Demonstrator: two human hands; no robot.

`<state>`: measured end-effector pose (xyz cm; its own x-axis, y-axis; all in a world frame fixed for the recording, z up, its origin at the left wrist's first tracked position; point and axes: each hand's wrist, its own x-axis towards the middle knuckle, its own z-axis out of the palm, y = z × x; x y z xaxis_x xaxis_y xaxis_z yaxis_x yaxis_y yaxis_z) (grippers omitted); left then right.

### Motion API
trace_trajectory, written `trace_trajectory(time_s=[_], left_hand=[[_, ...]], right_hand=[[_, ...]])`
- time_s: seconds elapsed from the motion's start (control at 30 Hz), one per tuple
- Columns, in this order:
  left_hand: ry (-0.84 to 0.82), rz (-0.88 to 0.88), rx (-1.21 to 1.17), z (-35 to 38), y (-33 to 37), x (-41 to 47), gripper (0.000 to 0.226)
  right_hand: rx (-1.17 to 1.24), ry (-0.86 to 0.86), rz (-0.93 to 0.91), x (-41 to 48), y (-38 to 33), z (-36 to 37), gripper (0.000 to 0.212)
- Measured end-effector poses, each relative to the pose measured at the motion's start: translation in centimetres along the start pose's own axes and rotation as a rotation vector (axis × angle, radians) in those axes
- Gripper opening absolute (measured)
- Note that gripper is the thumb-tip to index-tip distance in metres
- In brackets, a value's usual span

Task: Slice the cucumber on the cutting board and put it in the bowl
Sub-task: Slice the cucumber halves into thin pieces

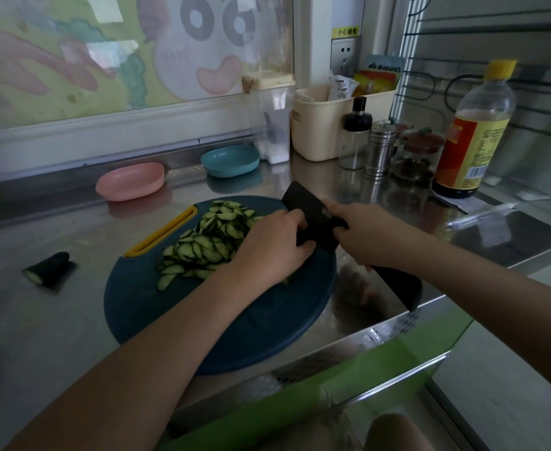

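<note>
Gripping the knife [303,206] tight, the right hand [365,236] cuts beside the left hand [274,242], whose fingers curl under, safe from the blade; what they hold is hidden. Slices [209,242] pile mid-board [235,327]. A pink bowl [131,180] waits near the bench's back edge.

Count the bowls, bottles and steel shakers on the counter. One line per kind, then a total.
Shallow plastic bowls: 2, the pink bowl and the blue bowl
Bottles: 2, the big yellow-capped plastic bottle and the small black-topped glass bottle
Shakers: 1, the steel shaker
Total: 5
</note>
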<state>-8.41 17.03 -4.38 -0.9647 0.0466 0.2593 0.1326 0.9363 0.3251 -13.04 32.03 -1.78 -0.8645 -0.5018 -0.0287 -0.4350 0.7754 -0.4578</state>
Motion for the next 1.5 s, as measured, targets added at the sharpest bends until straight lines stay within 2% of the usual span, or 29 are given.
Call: trace_trajectory(time_s=[0.17,0.37,0.57,0.73,0.9,1.3,1.5], left_hand=[[-0.002,-0.023,-0.005,0.0,0.0,0.0,0.03],[0.005,-0.032,-0.005,0.1,0.0,0.0,0.03],[0.0,-0.034,-0.024,-0.1,-0.1,0.1,0.031],[0.0,-0.022,-0.006,0.0,-0.2,0.2,0.034],[-0.009,-0.018,-0.016,-0.1,-0.2,0.1,0.032],[0.009,-0.05,-0.057,-0.1,-0.2,-0.2,0.03],[0.003,-0.06,-0.046,-0.2,-0.1,-0.2,0.032]], right_hand=[[0.041,-0.012,0.0,-0.2,-0.2,-1.1,0.059],[-0.034,-0.023,-0.011,-0.6,-0.5,-1.4,0.048],[-0.026,-0.027,-0.014,-0.5,-0.4,-1.3,0.048],[-0.044,-0.041,-0.03,-0.1,-0.8,-0.7,0.055],[-0.095,-0.003,-0.061,0.2,-1.3,0.5,0.044],[0.061,-0.01,-0.001,-0.5,-0.4,-0.7,0.056],[0.006,-0.025,0.0,-0.3,-0.8,-1.1,0.056]])
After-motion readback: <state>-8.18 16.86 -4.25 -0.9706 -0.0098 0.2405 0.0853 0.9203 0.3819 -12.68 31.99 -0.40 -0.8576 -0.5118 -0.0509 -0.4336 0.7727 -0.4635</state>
